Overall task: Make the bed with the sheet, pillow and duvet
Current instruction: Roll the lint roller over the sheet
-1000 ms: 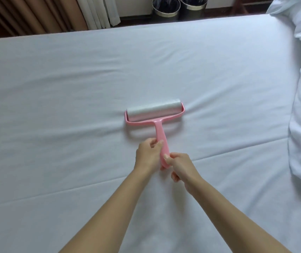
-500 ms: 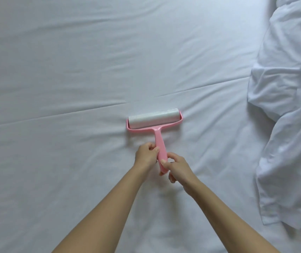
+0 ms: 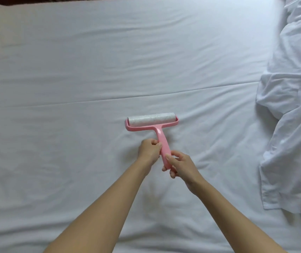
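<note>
A white sheet (image 3: 73,88) covers the whole bed, with a long crease running across its middle. On it lies a pink lint roller (image 3: 152,121) with a white roll, just below the crease. My left hand (image 3: 149,150) grips the upper part of the pink handle from the left. My right hand (image 3: 180,165) holds the handle's lower end from the right, thumb on top. A crumpled white duvet (image 3: 292,115) is heaped along the right side of the bed.
The far edge of the bed shows as a dark strip (image 3: 54,0) at the top left. Wide flat sheet lies to the left of and beyond the roller.
The roller came back toward me across the crease with both hands on its handle. The view dipped down, then rose a little, and the bed's far edge is back in sight.
</note>
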